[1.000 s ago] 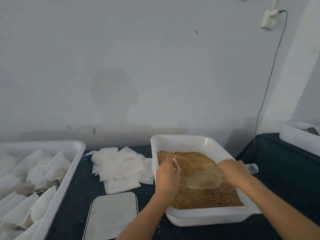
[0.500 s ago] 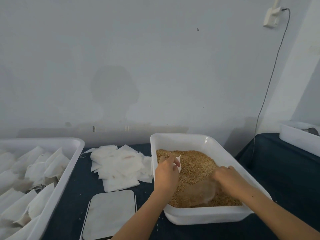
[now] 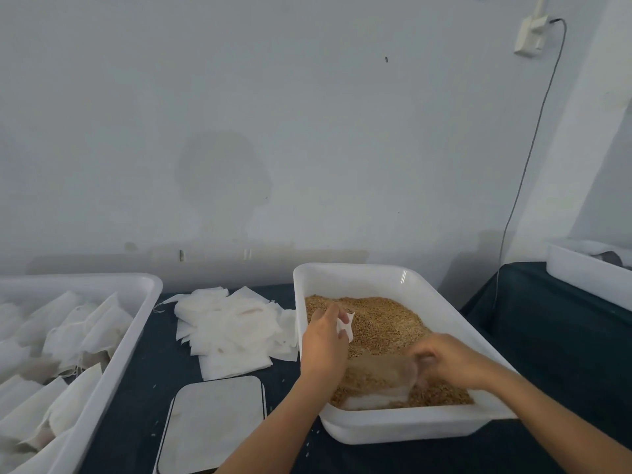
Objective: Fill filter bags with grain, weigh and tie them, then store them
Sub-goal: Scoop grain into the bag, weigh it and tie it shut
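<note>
Filling step: left hand (image 3: 323,347) fingers pinch a filter bag (image 3: 344,326) at centre frame, right hand (image 3: 448,360) grips the scoop (image 3: 379,378) in the grain (image 3: 383,323); next, probably tipping it into the bag.

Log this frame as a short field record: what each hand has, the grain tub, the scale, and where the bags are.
left hand: pinches an empty filter bag over the grain
right hand: grips a clear scoop, dug into the grain
grain tub: white, partly filled
scale: bare, left of the tub
empty bags: loose pile on the table
filled bags: in the left tub
</note>
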The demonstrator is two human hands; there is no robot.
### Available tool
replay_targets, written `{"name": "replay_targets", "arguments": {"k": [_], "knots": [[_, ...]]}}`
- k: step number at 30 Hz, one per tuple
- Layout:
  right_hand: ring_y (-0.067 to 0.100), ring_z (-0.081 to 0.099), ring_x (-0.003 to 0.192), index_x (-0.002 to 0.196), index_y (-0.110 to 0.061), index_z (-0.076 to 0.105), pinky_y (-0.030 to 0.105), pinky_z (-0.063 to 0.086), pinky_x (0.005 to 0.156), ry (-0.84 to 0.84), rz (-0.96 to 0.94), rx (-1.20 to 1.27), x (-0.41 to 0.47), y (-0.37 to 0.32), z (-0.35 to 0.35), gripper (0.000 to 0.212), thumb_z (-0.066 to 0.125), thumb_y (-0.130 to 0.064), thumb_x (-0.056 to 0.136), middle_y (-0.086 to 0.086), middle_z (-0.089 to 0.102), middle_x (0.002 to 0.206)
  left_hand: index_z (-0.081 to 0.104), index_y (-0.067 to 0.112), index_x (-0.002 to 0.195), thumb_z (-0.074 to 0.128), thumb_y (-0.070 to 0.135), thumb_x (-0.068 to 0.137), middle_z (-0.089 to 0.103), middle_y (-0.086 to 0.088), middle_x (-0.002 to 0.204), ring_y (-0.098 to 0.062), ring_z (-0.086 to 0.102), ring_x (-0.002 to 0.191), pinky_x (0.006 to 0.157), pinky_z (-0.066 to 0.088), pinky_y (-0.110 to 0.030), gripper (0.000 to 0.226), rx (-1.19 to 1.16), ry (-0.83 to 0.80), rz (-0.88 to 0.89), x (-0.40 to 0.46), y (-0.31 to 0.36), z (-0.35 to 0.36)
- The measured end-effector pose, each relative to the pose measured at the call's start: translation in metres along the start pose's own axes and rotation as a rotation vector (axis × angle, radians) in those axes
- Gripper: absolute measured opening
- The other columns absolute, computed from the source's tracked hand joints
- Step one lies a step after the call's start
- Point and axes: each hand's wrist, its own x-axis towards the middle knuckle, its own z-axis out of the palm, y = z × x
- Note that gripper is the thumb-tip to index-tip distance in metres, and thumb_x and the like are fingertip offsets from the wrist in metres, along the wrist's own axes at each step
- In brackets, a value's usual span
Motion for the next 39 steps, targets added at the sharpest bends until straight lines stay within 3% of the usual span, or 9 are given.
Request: {"name": "replay_targets", "arguments": {"k": [3, 9, 15, 18, 20, 23, 29, 35, 39], "knots": [[-0.01, 0.056, 0.096, 0.094, -0.024, 0.07, 0.021, 0.041, 0.097, 0.02, 0.054, -0.005, -0.011, 0.002, -0.023, 0.017, 0.071, -0.014, 0.08, -0.02, 0.065, 0.096, 0.052, 0.019, 0.1, 0.053, 0.004, 0.09, 0.045, 0.006, 0.086, -0.003, 0.04, 0.06, 0.055, 0.033, -0.013, 0.018, 0.03, -0.021, 0.022, -0.001, -0.001, 0.0], [0.003, 0.059, 0.095, 0.095, -0.018, 0.071, 0.03, 0.043, 0.094, 0.107, 0.104, -0.105, -0.018, -0.005, -0.048, 0.013, 0.071, -0.016, 0.082, -0.014, 0.065, 0.094, 0.051, 0.018, 0.104, 0.054, -0.001, 0.084, 0.042, 0.008, 0.08, -0.003, 0.038, 0.06, 0.051, 0.029, -0.012, 0.028, 0.109, -0.094, 0.103, -0.003, 0.0, 0.001], [0.005, 0.059, 0.085, 0.085, -0.024, 0.063, 0.021, 0.042, 0.072, 0.137, 0.139, -0.32, -0.015, -0.019, -0.049, 0.004, 0.066, -0.025, 0.086, -0.01, 0.062, 0.087, 0.052, 0.014, 0.11, 0.049, -0.004, 0.082, 0.044, 0.003, 0.079, -0.013, 0.042, 0.073, 0.06, 0.033, -0.021, 0.033, 0.19, -0.192, 0.18, -0.005, 0.002, 0.003], [0.001, 0.05, 0.069, 0.069, -0.025, 0.05, 0.016, 0.03, 0.058, 0.104, 0.156, -0.46, -0.011, -0.026, -0.057, 0.023, 0.061, -0.024, 0.089, -0.011, 0.054, 0.074, 0.049, 0.014, 0.111, 0.05, -0.003, 0.083, 0.047, 0.0, 0.08, -0.015, 0.045, 0.074, 0.06, 0.034, -0.024, 0.033, 0.22, -0.221, 0.195, -0.006, 0.002, 0.004], [0.004, 0.049, 0.073, 0.067, -0.025, 0.044, 0.018, 0.031, 0.063, 0.032, 0.183, -0.572, -0.009, -0.033, -0.062, 0.027, 0.057, -0.025, 0.091, -0.012, 0.051, 0.077, 0.046, 0.014, 0.11, 0.052, -0.001, 0.083, 0.055, -0.005, 0.084, -0.019, 0.052, 0.076, 0.064, 0.042, -0.03, 0.031, 0.226, -0.232, 0.185, -0.006, 0.003, 0.004], [0.01, 0.05, 0.085, 0.08, -0.028, 0.05, 0.026, 0.033, 0.08, 0.015, 0.191, -0.698, -0.006, -0.042, -0.064, 0.014, 0.057, -0.023, 0.091, -0.013, 0.05, 0.078, 0.044, 0.013, 0.106, 0.054, 0.004, 0.085, 0.059, -0.007, 0.088, -0.016, 0.05, 0.073, 0.07, 0.048, -0.033, 0.025, 0.221, -0.252, 0.154, -0.006, 0.002, 0.005], [0.013, 0.048, 0.083, 0.066, -0.03, 0.037, 0.028, 0.031, 0.081, 0.019, 0.188, -0.841, -0.001, -0.056, -0.071, 0.033, 0.057, -0.018, 0.089, -0.012, 0.044, 0.075, 0.057, 0.016, 0.086, 0.059, 0.012, 0.088, 0.063, 0.002, 0.086, -0.012, 0.058, 0.077, 0.068, 0.051, -0.023, 0.004, 0.173, -0.225, 0.114, -0.004, 0.0, 0.006], [0.014, 0.044, 0.083, 0.08, -0.03, 0.05, 0.029, 0.027, 0.081, 0.098, 0.161, -0.899, 0.0, -0.06, -0.075, 0.022, 0.055, -0.01, 0.088, -0.013, 0.039, 0.072, 0.054, 0.018, 0.078, 0.057, 0.009, 0.086, 0.05, 0.012, 0.066, -0.001, 0.044, 0.057, 0.052, 0.036, -0.01, 0.012, 0.081, -0.169, 0.088, -0.003, -0.002, 0.006], [0.017, 0.053, 0.095, 0.109, -0.027, 0.061, 0.03, 0.028, 0.082, 0.156, 0.147, -0.946, -0.001, -0.061, -0.076, 0.027, 0.053, -0.009, 0.09, -0.007, 0.057, 0.094, 0.052, 0.02, 0.072, 0.059, 0.008, 0.082, 0.048, 0.013, 0.063, -0.002, 0.042, 0.056, 0.052, 0.033, -0.011, 0.017, 0.048, -0.164, 0.064, -0.002, -0.001, 0.005]]}}
